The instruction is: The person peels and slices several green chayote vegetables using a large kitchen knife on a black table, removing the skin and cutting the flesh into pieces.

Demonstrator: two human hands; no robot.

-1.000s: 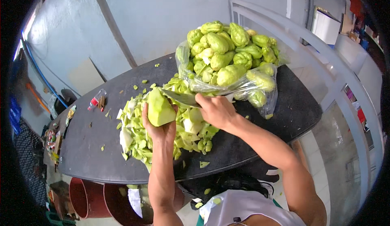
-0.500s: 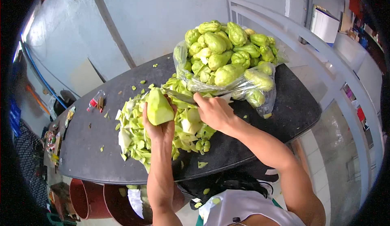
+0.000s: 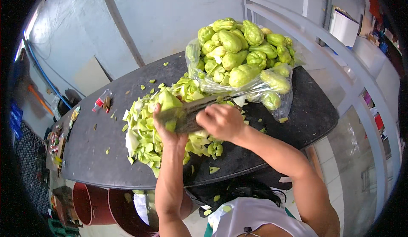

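Above the heap of cut green pieces (image 3: 142, 135), my left hand (image 3: 171, 135) is closed around a peeled pale-green chayote (image 3: 168, 101). My right hand (image 3: 225, 122) grips a broad-bladed knife (image 3: 189, 114). Its blade, smeared by motion, crosses in front of the chayote and hides much of its lower part. Whether the edge is in the flesh I cannot tell. Peelings and slices lie beneath both hands on the dark table (image 3: 102, 152). The knife's handle is hidden in my right fist.
Behind my right hand, a clear plastic bag (image 3: 278, 109) bulges with whole chayotes (image 3: 244, 74). A grey metal railing (image 3: 355, 75) runs along the right. Reddish-brown bins (image 3: 91, 203) stand below the front edge. A small plastic wrapper (image 3: 100, 102) lies at left.
The knife has come down and left from behind the chayote to in front of it. My right hand moved slightly lower and turned. The chayote tilted in my left hand.
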